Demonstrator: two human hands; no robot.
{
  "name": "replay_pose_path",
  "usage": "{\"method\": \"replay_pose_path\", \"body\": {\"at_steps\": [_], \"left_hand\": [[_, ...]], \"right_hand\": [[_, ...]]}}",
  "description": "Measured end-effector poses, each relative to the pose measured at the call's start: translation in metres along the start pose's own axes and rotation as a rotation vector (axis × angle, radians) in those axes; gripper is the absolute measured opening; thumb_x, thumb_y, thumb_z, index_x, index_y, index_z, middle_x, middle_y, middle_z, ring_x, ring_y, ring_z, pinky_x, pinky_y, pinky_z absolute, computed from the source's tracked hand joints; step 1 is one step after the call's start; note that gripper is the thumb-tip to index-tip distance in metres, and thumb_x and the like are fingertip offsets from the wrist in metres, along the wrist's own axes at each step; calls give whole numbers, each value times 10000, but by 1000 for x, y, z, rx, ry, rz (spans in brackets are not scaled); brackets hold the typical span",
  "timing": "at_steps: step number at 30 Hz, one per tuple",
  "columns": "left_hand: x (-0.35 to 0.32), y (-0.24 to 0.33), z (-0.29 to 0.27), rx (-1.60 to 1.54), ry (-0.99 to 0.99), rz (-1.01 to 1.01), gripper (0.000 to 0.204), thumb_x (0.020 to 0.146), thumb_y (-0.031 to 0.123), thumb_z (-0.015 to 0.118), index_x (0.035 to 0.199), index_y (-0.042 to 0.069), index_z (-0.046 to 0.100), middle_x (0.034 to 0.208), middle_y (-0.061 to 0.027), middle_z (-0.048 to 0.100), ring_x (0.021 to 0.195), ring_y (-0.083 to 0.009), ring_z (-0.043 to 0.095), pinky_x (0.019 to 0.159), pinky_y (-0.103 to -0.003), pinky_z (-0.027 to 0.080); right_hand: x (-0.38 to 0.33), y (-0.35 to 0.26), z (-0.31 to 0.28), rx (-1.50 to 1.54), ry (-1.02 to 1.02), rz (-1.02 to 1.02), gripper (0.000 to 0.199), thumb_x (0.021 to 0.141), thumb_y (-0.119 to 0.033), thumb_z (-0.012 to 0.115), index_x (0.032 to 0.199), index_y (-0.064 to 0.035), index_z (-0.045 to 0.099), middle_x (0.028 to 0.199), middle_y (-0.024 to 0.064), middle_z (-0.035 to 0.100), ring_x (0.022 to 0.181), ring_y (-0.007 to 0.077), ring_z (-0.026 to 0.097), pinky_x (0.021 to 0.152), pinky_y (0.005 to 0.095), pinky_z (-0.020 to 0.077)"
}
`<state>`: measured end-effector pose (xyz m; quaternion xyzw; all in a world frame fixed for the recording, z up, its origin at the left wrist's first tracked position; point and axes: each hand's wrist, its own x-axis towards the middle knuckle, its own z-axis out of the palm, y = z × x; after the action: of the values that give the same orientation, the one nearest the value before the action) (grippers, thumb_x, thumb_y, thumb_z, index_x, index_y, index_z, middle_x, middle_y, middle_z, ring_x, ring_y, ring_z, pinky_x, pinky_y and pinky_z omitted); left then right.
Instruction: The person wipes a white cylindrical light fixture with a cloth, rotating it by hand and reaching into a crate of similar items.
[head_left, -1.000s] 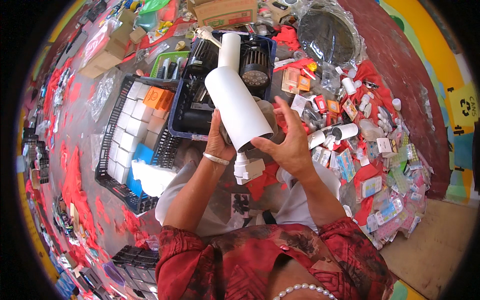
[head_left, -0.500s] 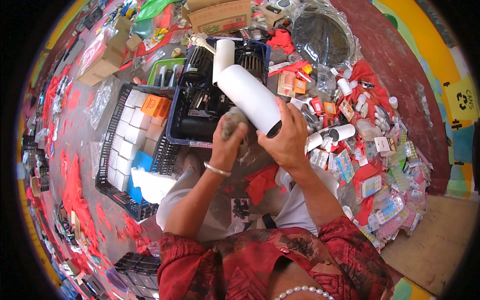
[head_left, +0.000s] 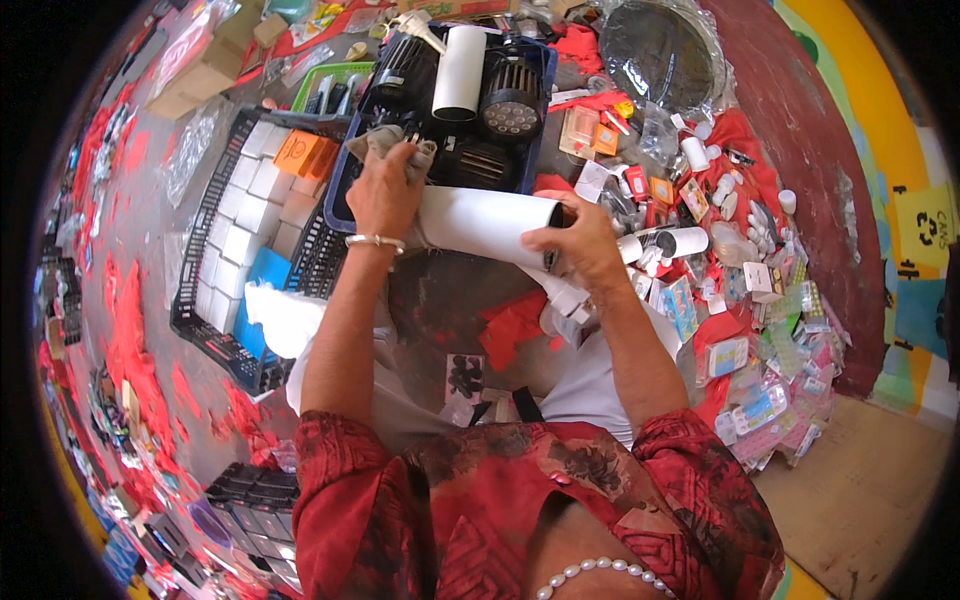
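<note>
My right hand [head_left: 585, 242] is closed around the open right end of a white cylindrical lamp housing [head_left: 480, 222]. The tube lies nearly level in front of me, its left end close to my left wrist. A white plastic adapter [head_left: 567, 297] hangs below it near my right hand. My left hand [head_left: 385, 193] grips a bunched grey cloth [head_left: 378, 146] beyond the tube's left end. Beyond my hands, a dark blue crate [head_left: 340, 205] holds another white cylinder lamp [head_left: 460, 75] and several black lamps [head_left: 511, 105].
At left stands a black basket [head_left: 200, 290] of small white boxes, with an orange box [head_left: 306, 155] on top. A green basket [head_left: 330, 85] sits behind it. Small packaged goods [head_left: 770, 390] cover the floor at right, below a plastic-wrapped round black item [head_left: 662, 60].
The white cylinder has swung from a steep tilt to nearly level and come lower. My left hand, with the cloth, has moved left and up, away from the tube's middle.
</note>
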<state>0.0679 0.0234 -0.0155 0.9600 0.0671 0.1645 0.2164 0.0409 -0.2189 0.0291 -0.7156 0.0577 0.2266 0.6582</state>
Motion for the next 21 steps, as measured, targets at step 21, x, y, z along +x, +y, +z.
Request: {"method": "replay_pose_path", "body": {"at_steps": [21], "left_hand": [[-32, 44, -17, -2026, -362, -696, 259, 880, 152, 540, 1125, 79, 494, 947, -44, 621, 785, -171, 626, 581, -274, 518]], "right_hand": [[5, -9, 12, 964, -256, 205, 658, 765, -440, 612, 1236, -6, 463, 1115, 213, 573, 945, 340, 607, 761, 456, 542]]}}
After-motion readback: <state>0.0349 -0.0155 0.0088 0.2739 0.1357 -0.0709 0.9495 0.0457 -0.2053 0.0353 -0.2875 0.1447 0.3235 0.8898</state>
